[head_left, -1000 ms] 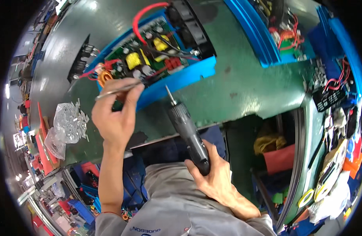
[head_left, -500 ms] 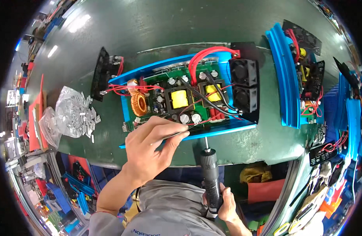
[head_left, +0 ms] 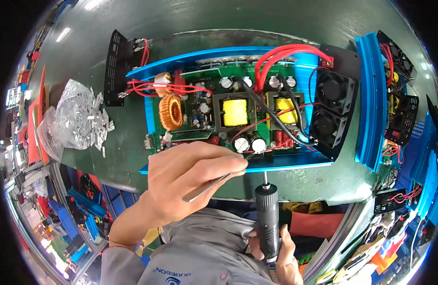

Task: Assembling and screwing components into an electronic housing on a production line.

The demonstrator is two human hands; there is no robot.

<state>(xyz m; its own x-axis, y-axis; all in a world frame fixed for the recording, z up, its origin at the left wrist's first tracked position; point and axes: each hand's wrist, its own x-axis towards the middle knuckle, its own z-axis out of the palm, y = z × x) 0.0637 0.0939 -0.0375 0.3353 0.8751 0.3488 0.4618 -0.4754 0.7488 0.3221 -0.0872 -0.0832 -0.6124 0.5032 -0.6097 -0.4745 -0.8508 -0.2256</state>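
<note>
The green bench (head_left: 133, 161) carries all work items and extends above and to both sides of the hands. On it, directly above the left hand (head_left: 181, 183), lies an open blue metal housing (head_left: 304, 71) containing a green circuit board (head_left: 209, 102). The board carries two yellow-cored transformers (head_left: 234, 112), a copper toroid coil (head_left: 171, 112) above the left-hand knuckles, and red and black cables (head_left: 276, 57). A black twin-fan end panel (head_left: 330, 116) closes the housing up and to the right of both hands. A second black end panel (head_left: 115, 66) stands up and to the left of the left hand, tied in by red wires. A further blue ribbed housing (head_left: 371, 95) stands far right of the right hand (head_left: 283, 251). A clear bag of small metal parts (head_left: 78, 118) lies left of and above the left hand.

Left hand: grip closed on metal tweezers (head_left: 209, 185). The tweezer tips reach the lower board edge, just below two silver-topped capacitors (head_left: 250, 144).

Right hand: grip closed around the lower body of a black electric screwdriver (head_left: 268, 213). The tool is held roughly upright, bit up. The bit tip sits just below the housing's front edge, right of the tweezer tips, not touching the housing.
</note>
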